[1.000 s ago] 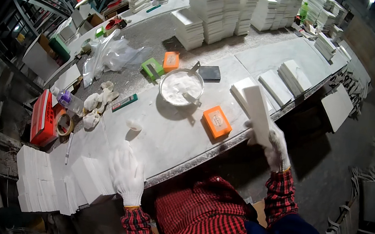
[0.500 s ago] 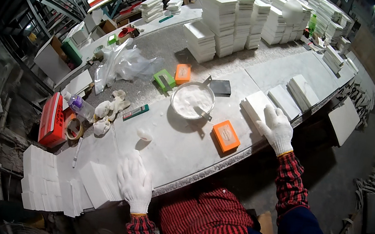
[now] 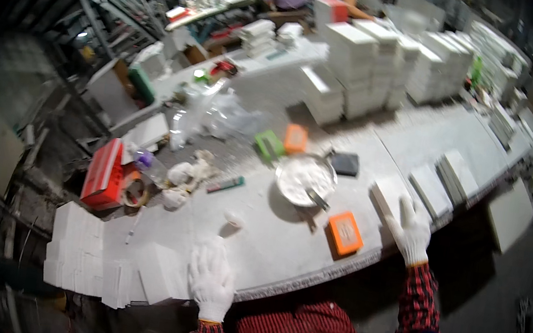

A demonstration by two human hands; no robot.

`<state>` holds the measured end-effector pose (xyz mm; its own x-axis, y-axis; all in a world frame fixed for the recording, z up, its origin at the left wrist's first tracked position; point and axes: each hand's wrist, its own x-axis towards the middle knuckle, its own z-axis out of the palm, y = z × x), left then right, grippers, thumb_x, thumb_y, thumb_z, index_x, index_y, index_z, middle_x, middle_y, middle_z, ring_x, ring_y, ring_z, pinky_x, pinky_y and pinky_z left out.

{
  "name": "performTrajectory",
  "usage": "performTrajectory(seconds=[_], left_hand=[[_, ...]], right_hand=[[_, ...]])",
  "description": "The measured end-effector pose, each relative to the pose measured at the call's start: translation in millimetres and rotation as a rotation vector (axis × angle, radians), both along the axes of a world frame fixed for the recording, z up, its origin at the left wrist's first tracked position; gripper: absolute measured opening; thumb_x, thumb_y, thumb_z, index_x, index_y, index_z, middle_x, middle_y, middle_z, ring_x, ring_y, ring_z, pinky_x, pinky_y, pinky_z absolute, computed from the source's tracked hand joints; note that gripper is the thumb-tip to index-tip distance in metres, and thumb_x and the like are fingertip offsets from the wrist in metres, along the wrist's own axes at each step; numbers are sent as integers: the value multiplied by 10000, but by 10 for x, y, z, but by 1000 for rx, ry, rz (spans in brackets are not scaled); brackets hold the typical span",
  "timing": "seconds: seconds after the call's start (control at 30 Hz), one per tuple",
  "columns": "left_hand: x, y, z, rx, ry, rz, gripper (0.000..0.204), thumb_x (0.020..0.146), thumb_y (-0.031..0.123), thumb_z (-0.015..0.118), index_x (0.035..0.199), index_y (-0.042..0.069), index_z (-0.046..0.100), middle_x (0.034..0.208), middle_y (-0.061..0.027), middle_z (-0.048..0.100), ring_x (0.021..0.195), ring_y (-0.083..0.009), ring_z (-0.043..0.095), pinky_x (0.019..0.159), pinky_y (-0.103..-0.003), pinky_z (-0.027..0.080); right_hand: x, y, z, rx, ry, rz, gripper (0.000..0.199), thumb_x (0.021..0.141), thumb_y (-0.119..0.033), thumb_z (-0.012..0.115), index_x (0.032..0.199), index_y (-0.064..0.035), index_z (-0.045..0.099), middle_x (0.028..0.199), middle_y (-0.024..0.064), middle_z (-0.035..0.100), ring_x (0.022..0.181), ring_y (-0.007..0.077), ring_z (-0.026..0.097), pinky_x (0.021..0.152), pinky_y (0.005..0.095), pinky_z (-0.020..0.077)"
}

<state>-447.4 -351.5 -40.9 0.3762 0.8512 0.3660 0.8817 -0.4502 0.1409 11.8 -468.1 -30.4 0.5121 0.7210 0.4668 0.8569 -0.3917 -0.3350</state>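
My left hand (image 3: 212,279), in a white glove, lies flat on the pale worktop with its fingers stretched out. Just left of it are white tiles (image 3: 158,275) at the table's near edge. My right hand (image 3: 411,231), gloved too, rests with thumb and fingers spread on the near end of a stack of white tiles (image 3: 385,194). Between the hands sit an orange box (image 3: 346,233) and a metal bowl with strap-like handles, full of white powder (image 3: 304,179). A dark flat block (image 3: 345,164) is behind the bowl. Neither hand holds anything visible.
More tile stacks stand right (image 3: 457,176), at the back (image 3: 359,67) and at the near left (image 3: 75,248). Farther left are a red box (image 3: 104,174), a tape roll (image 3: 136,191), crumpled gloves (image 3: 187,178) and clear plastic (image 3: 229,120). Two people sit beyond.
The whole scene has shifted right and slightly down with my head's turn, and the picture is blurrier. Both hands keep about the same places on the table and tiles.
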Motion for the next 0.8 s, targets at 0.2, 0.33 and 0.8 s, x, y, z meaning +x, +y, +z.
performTrajectory(seconds=[0.2, 0.33, 0.8], left_hand=[[106, 11, 289, -64, 20, -64, 696, 821, 427, 697, 1394, 61, 549, 1513, -125, 437, 1387, -430, 351, 1082, -597, 318], [50, -90, 307, 31, 17, -87, 688, 796, 425, 729, 1354, 52, 578, 1495, -111, 451, 1326, -436, 387, 1049, -611, 329], [-124, -697, 34, -101, -216, -21, 596, 837, 422, 741, 1344, 136, 614, 1522, -157, 432, 1435, -454, 301, 1174, -644, 193]], right_hand=[[54, -85, -186, 16, -27, -45, 682, 836, -354, 741, 1420, -95, 504, 1323, 223, 530, 1194, 427, 526, 996, 500, 443], [26, -77, -169, -48, -33, -21, 641, 916, -400, 687, 1441, -77, 511, 1384, 247, 514, 1225, 443, 519, 1042, 505, 418], [-551, -676, -154, -162, -214, -61, 461, 971, -319, 618, 1404, -164, 592, 1574, 272, 324, 1413, 455, 332, 1162, 527, 306]])
